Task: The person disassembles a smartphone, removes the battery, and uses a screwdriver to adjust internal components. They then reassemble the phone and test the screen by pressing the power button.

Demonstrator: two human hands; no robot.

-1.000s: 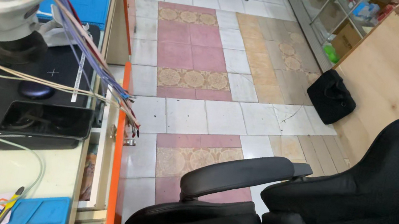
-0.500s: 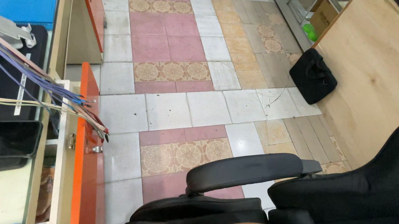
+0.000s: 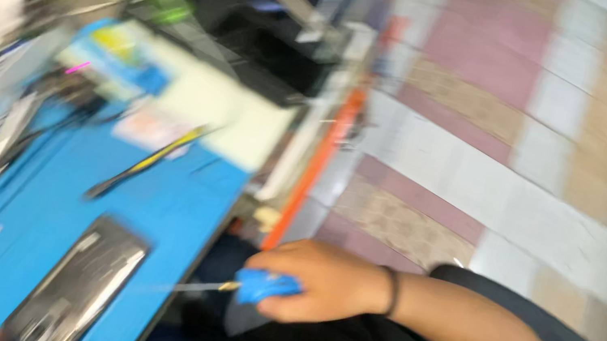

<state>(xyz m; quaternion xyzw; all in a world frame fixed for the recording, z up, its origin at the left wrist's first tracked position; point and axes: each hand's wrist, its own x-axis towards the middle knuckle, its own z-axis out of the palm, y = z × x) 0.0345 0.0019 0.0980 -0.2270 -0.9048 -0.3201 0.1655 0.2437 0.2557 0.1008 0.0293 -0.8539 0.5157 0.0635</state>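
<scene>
One hand in view: right hand (image 3: pixel 326 281), closed around the blue handle of a screwdriver (image 3: pixel 251 285); a dark band sits on its wrist.
Left hand: not in view.
Screwdriver: held low, just off the near edge of the desk (image 3: pixel 174 206), its thin metal shaft pointing left toward the desk top.
Nearest thing: a dark phone (image 3: pixel 83 282) lying flat on the blue mat, a little beyond the shaft's tip and apart from it.
Further out: a yellow-and-black tool (image 3: pixel 145 160) lies slantwise on the mat; past it a pale sheet and small coloured cards, too blurred to tell more.
Far left: cables and slim tools in a heap, smeared by motion.
Desk edge: an orange strip (image 3: pixel 317 164) runs along it; a pink, tan and white tiled floor (image 3: pixel 536 152) lies to the right.
Step in hand, as I judge it: tool gripped, being brought to the phone, no contact yet.
Next move calls for: steadying the tip over a small screw or seam on the phone, working lightly so it does not slip.
</scene>
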